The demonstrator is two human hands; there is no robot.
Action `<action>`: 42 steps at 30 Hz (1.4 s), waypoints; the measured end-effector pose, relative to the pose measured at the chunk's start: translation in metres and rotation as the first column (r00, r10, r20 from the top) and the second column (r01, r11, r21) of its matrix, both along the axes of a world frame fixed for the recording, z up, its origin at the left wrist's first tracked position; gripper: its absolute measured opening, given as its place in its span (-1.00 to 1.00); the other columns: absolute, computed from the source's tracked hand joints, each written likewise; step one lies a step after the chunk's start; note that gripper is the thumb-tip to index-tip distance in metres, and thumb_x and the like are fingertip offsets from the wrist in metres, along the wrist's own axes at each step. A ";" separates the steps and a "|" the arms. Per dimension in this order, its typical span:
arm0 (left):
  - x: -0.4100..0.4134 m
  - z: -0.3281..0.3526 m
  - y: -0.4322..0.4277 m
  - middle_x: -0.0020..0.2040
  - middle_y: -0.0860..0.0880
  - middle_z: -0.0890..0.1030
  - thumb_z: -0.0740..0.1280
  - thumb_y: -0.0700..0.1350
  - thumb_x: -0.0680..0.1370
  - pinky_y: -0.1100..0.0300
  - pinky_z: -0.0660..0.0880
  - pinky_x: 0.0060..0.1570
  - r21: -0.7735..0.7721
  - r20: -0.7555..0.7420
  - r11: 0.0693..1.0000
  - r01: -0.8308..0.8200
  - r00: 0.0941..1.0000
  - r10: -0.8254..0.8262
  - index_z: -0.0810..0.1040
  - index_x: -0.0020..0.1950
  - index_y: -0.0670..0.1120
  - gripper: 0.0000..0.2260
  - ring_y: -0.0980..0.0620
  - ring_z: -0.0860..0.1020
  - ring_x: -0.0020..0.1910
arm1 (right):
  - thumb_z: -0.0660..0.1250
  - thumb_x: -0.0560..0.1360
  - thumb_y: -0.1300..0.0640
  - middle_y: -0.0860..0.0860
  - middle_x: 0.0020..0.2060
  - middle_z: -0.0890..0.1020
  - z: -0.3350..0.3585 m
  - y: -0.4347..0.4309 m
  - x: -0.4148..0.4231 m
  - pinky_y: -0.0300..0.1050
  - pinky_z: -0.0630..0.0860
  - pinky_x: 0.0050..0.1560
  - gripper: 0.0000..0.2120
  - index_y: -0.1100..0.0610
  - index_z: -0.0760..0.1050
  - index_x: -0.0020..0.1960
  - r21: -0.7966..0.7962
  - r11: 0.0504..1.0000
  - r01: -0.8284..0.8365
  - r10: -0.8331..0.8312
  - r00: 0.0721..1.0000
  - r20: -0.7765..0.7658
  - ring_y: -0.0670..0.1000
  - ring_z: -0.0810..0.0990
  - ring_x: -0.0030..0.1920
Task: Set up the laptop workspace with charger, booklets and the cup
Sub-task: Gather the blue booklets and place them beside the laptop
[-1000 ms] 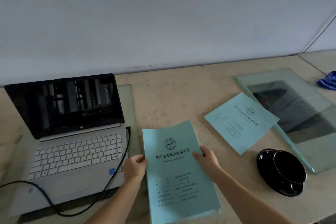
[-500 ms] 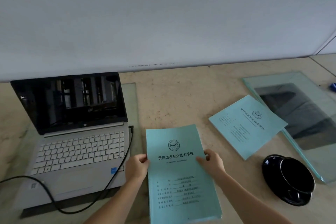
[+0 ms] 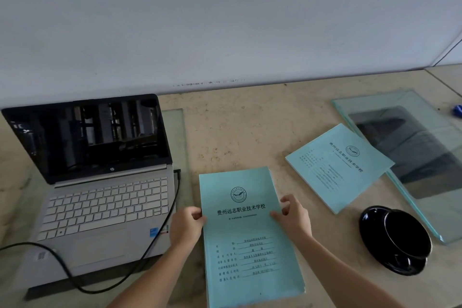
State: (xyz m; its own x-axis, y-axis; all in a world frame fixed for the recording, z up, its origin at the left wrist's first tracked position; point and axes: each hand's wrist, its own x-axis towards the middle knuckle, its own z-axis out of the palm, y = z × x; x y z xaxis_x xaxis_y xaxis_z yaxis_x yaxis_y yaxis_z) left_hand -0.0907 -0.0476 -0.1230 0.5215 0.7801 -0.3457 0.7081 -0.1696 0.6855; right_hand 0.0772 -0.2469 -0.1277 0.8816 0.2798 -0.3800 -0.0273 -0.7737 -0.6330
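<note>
Shifted slightly: near booklet (image 3: 247, 235), nudged farther up the desk, right of laptop (image 3: 100, 195); left hand (image 3: 186, 226) and right hand (image 3: 293, 217) pinch its side edges; second booklet (image 3: 337, 167) and black cup (image 3: 405, 235) farther right; charger cable (image 3: 160, 230) plugged into the laptop's right side.

left hand (image 3: 186, 226), right hand (image 3: 293, 219): gripping booklet (image 3: 247, 237) edges | laptop (image 3: 100, 182) left | cup (image 3: 406, 234) right

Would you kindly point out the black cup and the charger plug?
Glossy black cup (image 3: 406, 234), head view, dark inner hollow.
Black charger plug (image 3: 177, 172), head view, connector at the laptop's right edge.
</note>
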 end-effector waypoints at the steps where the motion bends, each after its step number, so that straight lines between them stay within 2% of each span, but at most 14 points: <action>1: 0.001 0.000 0.000 -0.22 0.02 0.67 0.43 -0.18 0.44 0.15 0.58 -0.30 -0.001 0.000 1.000 0.007 1.000 -0.007 0.67 -0.03 -0.15 -0.86 0.04 0.59 -0.41 | 0.49 0.35 0.12 -0.10 -0.29 0.54 -0.001 0.000 -0.001 -0.20 0.42 -0.35 -0.70 0.00 0.45 0.00 0.003 1.000 0.004 -0.004 1.000 0.013 -0.08 0.54 -0.30; 3: 0.001 0.000 0.000 -0.26 0.05 0.63 0.43 -0.18 0.44 0.12 0.59 -0.29 -0.006 0.002 1.000 0.018 1.000 -0.018 0.67 -0.05 -0.15 -0.88 0.03 0.58 -0.41 | 0.49 0.36 0.11 -0.08 -0.18 0.52 -0.002 0.001 -0.001 -0.18 0.41 -0.34 -0.71 0.01 0.46 0.01 -0.013 1.000 0.004 -0.003 0.999 0.038 -0.08 0.53 -0.29; 5: 0.002 -0.001 0.000 -0.20 -0.01 0.67 0.43 -0.19 0.44 0.05 0.62 -0.22 -0.020 0.003 1.000 0.017 1.000 -0.017 0.67 -0.03 -0.15 -0.87 -0.02 0.62 -0.33 | 0.50 0.36 0.10 -0.04 -0.06 0.43 -0.003 0.000 0.001 -0.19 0.38 -0.33 -0.69 0.01 0.47 0.03 -0.036 0.999 0.013 -0.011 0.999 0.047 -0.08 0.52 -0.26; 10: 0.003 -0.004 0.002 -0.12 -0.06 0.69 0.43 -0.19 0.44 0.02 0.62 -0.18 -0.023 -0.015 0.999 0.024 1.000 -0.025 0.65 -0.02 -0.17 -0.86 -0.04 0.64 -0.22 | 0.45 0.38 0.15 -0.04 -0.25 0.50 -0.006 0.002 0.001 -0.13 0.45 -0.27 -0.72 0.01 0.43 0.00 -0.011 1.000 -0.007 0.008 1.000 0.002 0.02 0.51 -0.15; 14: 0.003 -0.004 0.002 -0.10 0.00 0.70 0.41 -0.11 0.45 0.19 0.52 -0.23 0.060 -0.093 0.994 0.096 0.992 -0.090 0.66 -0.05 -0.09 -0.88 0.09 0.59 -0.20 | 0.44 0.40 0.16 0.01 -0.20 0.54 -0.006 0.003 -0.001 -0.09 0.50 -0.22 -0.74 0.02 0.42 0.01 0.005 1.000 0.007 -0.007 1.000 0.001 0.04 0.55 -0.12; 18: 0.005 -0.003 0.005 -0.06 0.04 0.69 0.41 -0.08 0.45 0.17 0.53 -0.14 0.050 -0.152 0.992 0.119 0.982 -0.110 0.65 0.00 -0.06 -0.84 0.07 0.61 -0.10 | 0.42 0.41 0.16 -0.01 -0.18 0.55 -0.005 0.003 0.000 -0.13 0.47 -0.25 -0.75 0.02 0.43 0.01 0.017 1.000 0.016 -0.015 0.999 -0.031 0.03 0.56 -0.13; 21: 0.010 0.001 0.013 0.02 -0.02 0.65 0.42 -0.12 0.45 0.18 0.47 -0.09 0.060 -0.069 0.998 0.014 0.998 -0.010 0.59 0.15 -0.10 -0.72 0.02 0.59 -0.03 | 0.38 0.43 0.22 -0.07 -0.28 0.56 -0.003 -0.006 0.005 -0.05 0.55 -0.22 -0.84 0.03 0.48 -0.03 0.119 0.987 0.107 -0.099 0.993 -0.067 0.00 0.55 -0.23; 23: 0.021 0.009 0.023 0.02 -0.04 0.64 0.40 -0.16 0.45 0.17 0.46 -0.11 0.092 0.043 0.993 -0.074 0.997 0.071 0.57 0.19 -0.12 -0.69 0.01 0.57 -0.05 | 0.34 0.47 0.21 -0.04 -0.23 0.61 0.001 -0.017 0.010 -0.05 0.57 -0.22 -0.88 0.06 0.52 -0.01 0.216 0.945 0.245 -0.240 0.969 -0.051 0.00 0.58 -0.23; 25: 0.042 0.019 0.031 0.05 -0.07 0.65 0.38 -0.19 0.46 0.14 0.50 -0.04 0.088 0.130 0.992 -0.091 0.988 0.079 0.58 0.18 -0.12 -0.71 -0.01 0.59 -0.03 | 0.31 0.50 0.19 -0.02 -0.14 0.63 0.007 -0.031 0.019 -0.15 0.50 -0.17 -0.88 0.08 0.52 0.03 0.271 0.893 0.360 -0.377 0.926 0.011 -0.01 0.60 -0.14; 28: 0.092 0.033 0.028 0.10 -0.09 0.66 0.38 -0.21 0.47 0.16 0.50 0.05 0.057 0.204 0.998 0.026 0.978 -0.037 0.58 0.17 -0.15 -0.72 0.03 0.59 -0.01 | 0.27 0.53 0.18 0.01 0.05 0.60 0.019 -0.047 0.038 0.02 0.53 0.10 -0.78 0.10 0.48 0.17 0.346 0.792 0.503 -0.527 0.849 -0.027 0.05 0.58 0.07; 30: 0.134 0.040 0.016 0.10 -0.11 0.66 0.41 -0.18 0.46 0.18 0.50 0.09 0.052 0.214 0.989 0.139 0.966 -0.147 0.58 0.17 -0.17 -0.71 0.00 0.61 0.02 | 0.24 0.57 0.15 0.05 0.25 0.51 0.025 -0.055 0.054 0.12 0.46 0.27 -0.67 0.14 0.37 0.32 0.364 0.759 0.540 -0.558 0.827 -0.064 0.07 0.50 0.23; 33: 0.198 0.047 -0.014 0.15 -0.11 0.64 0.42 -0.12 0.46 0.20 0.46 0.14 -0.004 0.172 0.936 0.351 0.923 -0.345 0.56 0.22 -0.17 -0.65 -0.02 0.61 0.11 | 0.18 0.60 0.08 0.11 0.41 0.36 0.031 -0.065 0.083 0.04 0.33 0.38 -0.54 0.20 0.21 0.45 0.343 0.728 0.593 -0.599 0.794 -0.103 0.11 0.36 0.39; 37: 0.267 0.045 -0.056 0.22 -0.11 0.60 0.43 -0.08 0.45 0.18 0.42 0.24 -0.063 0.130 0.866 0.495 0.865 -0.485 0.52 0.28 -0.17 -0.58 -0.02 0.57 0.19 | 0.12 0.62 0.06 0.16 0.46 0.28 0.029 -0.073 0.119 0.01 0.22 0.41 -0.49 0.24 0.12 0.49 0.345 0.643 0.684 -0.677 0.718 -0.163 0.14 0.27 0.45; 42: 0.327 0.024 -0.085 0.30 -0.11 0.54 0.42 -0.03 0.45 0.10 0.43 0.24 -0.017 -0.005 0.816 0.578 0.816 -0.578 0.47 0.33 -0.13 -0.52 -0.07 0.51 0.26 | 0.17 0.58 0.09 0.16 0.33 0.42 0.015 -0.081 0.151 0.01 0.33 0.33 -0.55 0.25 0.24 0.40 0.329 0.527 0.784 -0.787 0.596 -0.159 0.17 0.40 0.34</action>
State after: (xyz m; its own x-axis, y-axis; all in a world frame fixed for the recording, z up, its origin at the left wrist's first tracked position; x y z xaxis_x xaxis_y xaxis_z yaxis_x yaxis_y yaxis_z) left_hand 0.2359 -0.1325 -0.0994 0.8715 0.3316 -0.3613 0.4894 -0.5404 0.6844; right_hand 0.2279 -0.3276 -0.1122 0.8111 -0.4250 -0.4018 -0.5118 -0.1832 -0.8393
